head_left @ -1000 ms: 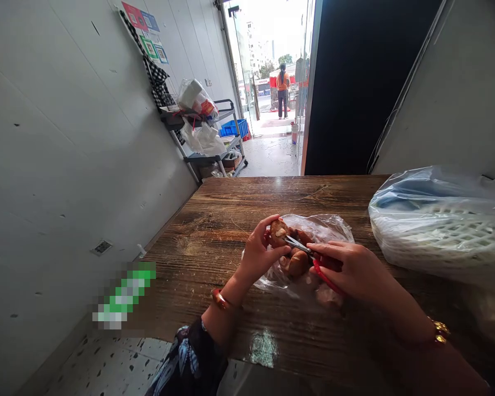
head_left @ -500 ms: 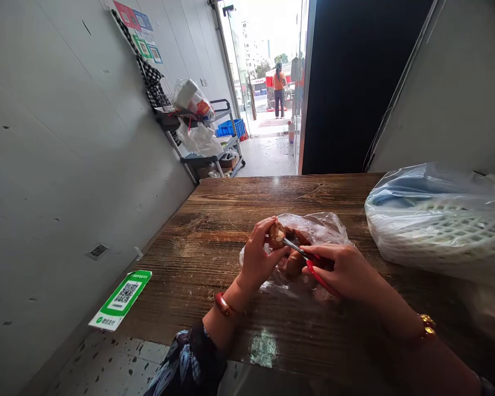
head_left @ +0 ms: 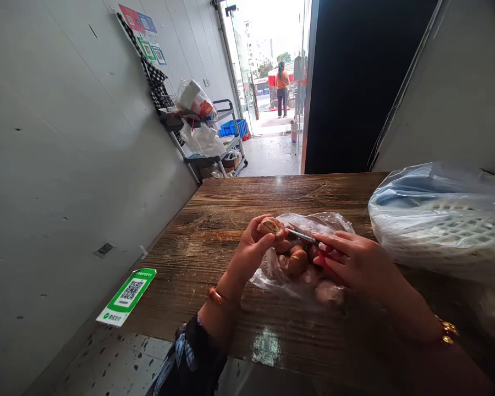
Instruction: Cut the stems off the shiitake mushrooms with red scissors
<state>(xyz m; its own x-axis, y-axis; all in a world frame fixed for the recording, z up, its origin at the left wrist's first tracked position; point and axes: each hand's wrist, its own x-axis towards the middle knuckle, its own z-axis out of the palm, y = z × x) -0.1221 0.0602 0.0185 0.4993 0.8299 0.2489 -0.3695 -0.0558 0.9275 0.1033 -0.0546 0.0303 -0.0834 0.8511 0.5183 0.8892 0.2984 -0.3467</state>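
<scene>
A brown mushroom (head_left: 272, 225) with a paler underside is pinched in the fingers of my left hand (head_left: 249, 250), over the left side of a clear plastic bag. My right hand (head_left: 361, 267) grips red-handled scissors (head_left: 303, 236), whose blades point left. Their tips reach the mushroom's right edge; whether they touch it I cannot tell. Below both hands, several more mushrooms (head_left: 297, 262) lie in the crumpled plastic bag (head_left: 336, 221). My right fingers hide most of the scissor handles.
The dark wooden table (head_left: 198, 247) carries a large plastic bag with white netting (head_left: 441, 220) on the right. A green QR code card (head_left: 127, 296) is at its left edge. Beyond stand a loaded cart (head_left: 206, 157) and an open doorway, with a person (head_left: 281, 88) outside.
My left hand has turned the mushroom over to the left. My right hand has drawn the scissors to the right, and the blades lie flatter. More mushrooms show in the bag.
</scene>
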